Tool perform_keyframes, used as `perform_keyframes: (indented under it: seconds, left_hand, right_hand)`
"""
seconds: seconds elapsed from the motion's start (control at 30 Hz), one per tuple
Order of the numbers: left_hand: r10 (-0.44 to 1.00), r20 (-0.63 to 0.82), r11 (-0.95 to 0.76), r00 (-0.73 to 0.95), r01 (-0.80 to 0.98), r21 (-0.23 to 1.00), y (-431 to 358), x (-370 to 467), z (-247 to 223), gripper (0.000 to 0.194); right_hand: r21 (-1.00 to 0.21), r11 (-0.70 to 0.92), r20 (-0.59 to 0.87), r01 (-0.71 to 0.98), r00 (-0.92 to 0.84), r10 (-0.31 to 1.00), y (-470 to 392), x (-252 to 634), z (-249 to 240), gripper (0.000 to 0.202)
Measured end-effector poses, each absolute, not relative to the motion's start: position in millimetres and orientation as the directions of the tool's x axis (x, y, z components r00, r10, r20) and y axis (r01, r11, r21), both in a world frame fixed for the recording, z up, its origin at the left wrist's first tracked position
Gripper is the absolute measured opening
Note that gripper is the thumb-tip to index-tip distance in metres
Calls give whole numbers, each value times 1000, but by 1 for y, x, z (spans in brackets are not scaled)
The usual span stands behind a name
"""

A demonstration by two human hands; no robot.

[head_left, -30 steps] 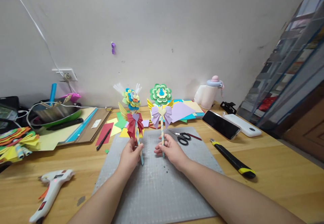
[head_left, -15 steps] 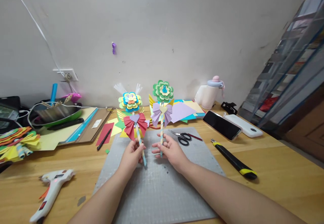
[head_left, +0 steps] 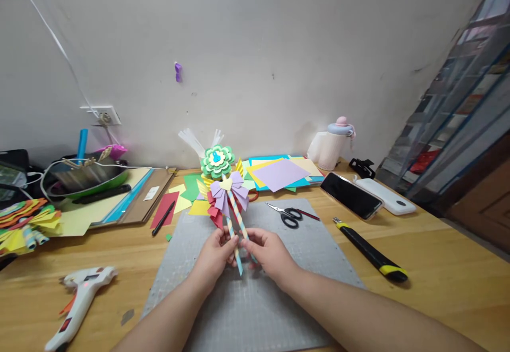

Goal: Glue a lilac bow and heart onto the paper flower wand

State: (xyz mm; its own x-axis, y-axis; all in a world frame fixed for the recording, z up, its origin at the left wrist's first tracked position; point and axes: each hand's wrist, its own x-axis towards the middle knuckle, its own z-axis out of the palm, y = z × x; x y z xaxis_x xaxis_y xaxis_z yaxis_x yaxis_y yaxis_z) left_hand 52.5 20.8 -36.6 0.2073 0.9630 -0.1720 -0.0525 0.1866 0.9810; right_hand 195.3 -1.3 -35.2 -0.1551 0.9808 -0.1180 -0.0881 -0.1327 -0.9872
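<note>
Two striped paper wands lean close together over the grey cutting mat (head_left: 255, 320). My right hand (head_left: 271, 252) is closed on the lower stick of the green paper flower wand (head_left: 217, 161), which has a lilac bow with a cream heart and yellow wings. Behind it is the red-bowed paper wand (head_left: 215, 216), its stick pinched in my left hand (head_left: 214, 255). The front wand hides its flower and most of its bow; white fringes stick out above. Both hands are near each other, and the sticks' blue ends point down toward the mat.
Black-handled scissors (head_left: 290, 217) lie on the mat. A glue gun (head_left: 82, 299) is at left, with a black pen (head_left: 163, 218) farther back. A yellow-black utility knife (head_left: 370, 251) and a phone (head_left: 350, 195) lie at right. Coloured paper (head_left: 281, 174) is stacked by the wall.
The green flower wand has swung left and tilted, now overlapping the front of the red-bowed wand. My hands have come closer together, and both wands sit slightly lower.
</note>
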Motion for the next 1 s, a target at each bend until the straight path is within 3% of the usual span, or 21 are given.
perform_keyframes:
  seconds: [0.07, 0.2, 0.4, 0.57, 0.67, 0.87, 1.0]
  left_hand:
    - [960, -184, 203, 209, -73, 976, 20, 54, -35, 47]
    - [956, -197, 224, 218, -111, 968, 20, 54, -31, 49]
    - [947, -208, 248, 244, -147, 957, 20, 53, -33, 47]
    - [929, -238, 293, 282, -172, 941, 17, 56, -34, 49]
    - [909, -281, 346, 307, -184, 920, 16, 55, -34, 46]
    - [827, -369, 496, 423, -241, 835, 11, 54, -28, 37]
    - [783, -400, 560, 476, -260, 786, 7, 57, -23, 37]
  right_hand:
    - [-992, -111, -99, -56, -185, 978, 0, 195, -36, 39]
    - [-985, -52, 2, -167, -307, 952, -1, 194, -32, 37]
    - [-978, -134, -87, -160, -270, 959, -2, 195, -35, 46]
    - [-971, -112, -39, -211, -323, 946, 1, 193, -43, 59]
    - [-972, -74, 14, -221, -371, 929, 3, 192, -46, 57]
    - [-971, 149, 85, 188, -313, 946, -5, 201, -39, 42]
    - [-952, 188, 141, 243, -198, 970, -6, 205, -35, 43]
